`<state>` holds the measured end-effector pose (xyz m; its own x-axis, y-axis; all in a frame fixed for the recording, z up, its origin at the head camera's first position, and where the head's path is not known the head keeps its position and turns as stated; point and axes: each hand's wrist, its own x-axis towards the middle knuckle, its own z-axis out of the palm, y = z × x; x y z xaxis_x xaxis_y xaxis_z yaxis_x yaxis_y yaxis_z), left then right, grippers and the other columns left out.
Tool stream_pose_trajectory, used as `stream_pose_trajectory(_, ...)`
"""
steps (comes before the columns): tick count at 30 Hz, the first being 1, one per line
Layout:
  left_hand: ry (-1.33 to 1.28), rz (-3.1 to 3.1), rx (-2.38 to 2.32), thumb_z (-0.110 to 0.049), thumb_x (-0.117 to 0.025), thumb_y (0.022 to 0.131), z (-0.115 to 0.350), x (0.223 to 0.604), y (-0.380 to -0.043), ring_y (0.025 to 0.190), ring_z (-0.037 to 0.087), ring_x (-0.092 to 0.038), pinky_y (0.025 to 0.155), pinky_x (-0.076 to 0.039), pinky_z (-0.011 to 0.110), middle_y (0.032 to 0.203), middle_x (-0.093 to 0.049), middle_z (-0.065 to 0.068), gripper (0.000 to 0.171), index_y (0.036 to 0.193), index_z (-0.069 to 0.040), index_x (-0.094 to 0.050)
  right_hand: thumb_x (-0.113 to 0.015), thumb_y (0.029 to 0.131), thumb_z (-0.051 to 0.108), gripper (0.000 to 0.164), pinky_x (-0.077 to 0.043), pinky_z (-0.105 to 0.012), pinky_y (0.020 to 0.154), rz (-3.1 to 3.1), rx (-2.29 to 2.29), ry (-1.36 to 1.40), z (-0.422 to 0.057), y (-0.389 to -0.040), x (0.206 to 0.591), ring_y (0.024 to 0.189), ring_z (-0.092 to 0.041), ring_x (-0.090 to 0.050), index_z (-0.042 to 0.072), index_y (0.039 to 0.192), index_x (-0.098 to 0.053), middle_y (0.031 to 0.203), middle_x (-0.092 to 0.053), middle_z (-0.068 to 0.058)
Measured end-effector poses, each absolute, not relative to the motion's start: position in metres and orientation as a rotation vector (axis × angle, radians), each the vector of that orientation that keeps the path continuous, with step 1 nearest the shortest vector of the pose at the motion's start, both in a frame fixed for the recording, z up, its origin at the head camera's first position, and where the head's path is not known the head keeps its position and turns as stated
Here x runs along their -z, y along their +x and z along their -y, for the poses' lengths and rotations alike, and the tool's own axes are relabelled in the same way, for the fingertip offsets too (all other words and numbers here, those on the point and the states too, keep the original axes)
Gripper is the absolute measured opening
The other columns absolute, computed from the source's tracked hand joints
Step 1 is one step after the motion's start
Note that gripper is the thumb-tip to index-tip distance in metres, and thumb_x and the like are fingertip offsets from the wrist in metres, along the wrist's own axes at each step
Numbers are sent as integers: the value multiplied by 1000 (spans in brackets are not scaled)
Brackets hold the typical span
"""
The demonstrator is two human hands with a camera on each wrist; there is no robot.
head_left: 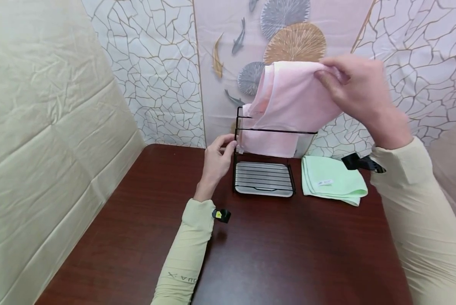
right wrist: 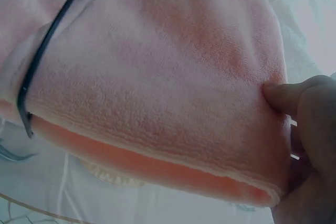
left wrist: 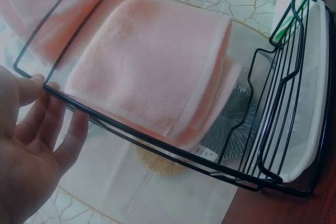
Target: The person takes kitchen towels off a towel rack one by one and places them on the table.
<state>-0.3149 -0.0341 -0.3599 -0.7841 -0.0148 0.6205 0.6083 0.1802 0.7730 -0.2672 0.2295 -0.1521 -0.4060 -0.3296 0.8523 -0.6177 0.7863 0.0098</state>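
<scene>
A folded pink towel hangs through the upper bars of a black wire rack, its lower part inside the frame. High on the right, my right hand pinches the towel's upper corner between thumb and fingers. In the right wrist view the thumb presses on the towel near its folded edge. My left hand holds the rack's left side post. Seen from the left wrist, the thumb and fingertips are at the black wire near its top corner.
A white tray lies under the rack's lower wires. Beside the rack, a folded mint-green cloth with a white label rests on the dark brown table. A patterned backdrop stands close behind, with a pale fabric wall at the left.
</scene>
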Motion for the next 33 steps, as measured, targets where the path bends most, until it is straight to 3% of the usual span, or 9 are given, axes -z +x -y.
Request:
stream_pose_trajectory(6,-571,1954,1646,-16,-62,97,37,359,-315,93,21,-68,77,-56,31,110,-71,11,22,114,-3,-69,-70,91,11,19,-24,-13,63,1947,-354,710,-233,-254,143,70,14,-30,-2,104,-74,87,-72,-22)
stream_pose_trajectory(14,-574,1956,1658,-15,-61,98,37,360,-315,93,24,-68,79,-57,37,110,-70,12,21,114,-5,-70,-72,88,8,18,-25,-2,74,1941,-413,622,-244,-230,133,81,26,-38,-4,102,-75,98,-73,-24)
stream_pose_trajectory(16,-572,1963,1652,-15,-61,98,36,361,-316,92,22,-68,78,-57,33,110,-70,12,21,114,-5,-69,-72,88,9,19,-26,-2,74,1946,-415,629,-249,-223,131,81,26,-39,-4,101,-74,97,-76,-12)
stream_pose_trajectory(20,-571,1965,1634,-13,-60,98,34,361,-315,89,20,-68,76,-57,27,109,-70,12,21,114,-3,-69,-70,90,14,22,-27,-3,72,1966,-382,632,-261,-208,128,78,24,-37,-3,103,-74,97,-62,39)
stream_pose_trajectory(23,-573,1963,1629,-13,-61,98,34,361,-315,89,21,-68,76,-57,29,109,-70,12,22,114,-1,-69,-70,90,19,25,-26,-1,74,1989,-341,590,-268,-199,130,81,29,-37,-1,104,-74,97,-70,28)
stream_pose_trajectory(27,-578,1962,1642,-15,-61,98,35,360,-315,91,23,-68,77,-57,34,110,-71,12,23,115,-2,-69,-72,89,23,27,-25,2,78,2021,-309,549,-275,-190,138,88,35,-36,1,106,-75,97,-72,-25)
stream_pose_trajectory(29,-580,1958,1644,-16,-62,98,35,360,-315,92,23,-68,77,-57,36,110,-71,11,23,114,-3,-69,-72,90,25,29,-25,2,76,2026,-305,555,-280,-187,143,86,35,-36,1,106,-75,94,-72,-24)
stream_pose_trajectory(31,-569,1960,1641,-17,-62,97,35,361,-315,92,22,-67,77,-57,37,109,-71,9,21,114,-6,-70,-71,90,27,30,-25,1,73,2035,-312,574,-284,-184,150,81,31,-36,1,105,-75,90,-75,0)
stream_pose_trajectory(33,-560,1963,1638,-16,-62,97,34,362,-314,93,21,-67,76,-57,37,109,-71,9,20,113,-7,-71,-68,92,35,37,-25,-1,69,2045,-304,601,-289,-181,158,75,29,-33,0,101,-75,83,-65,23)
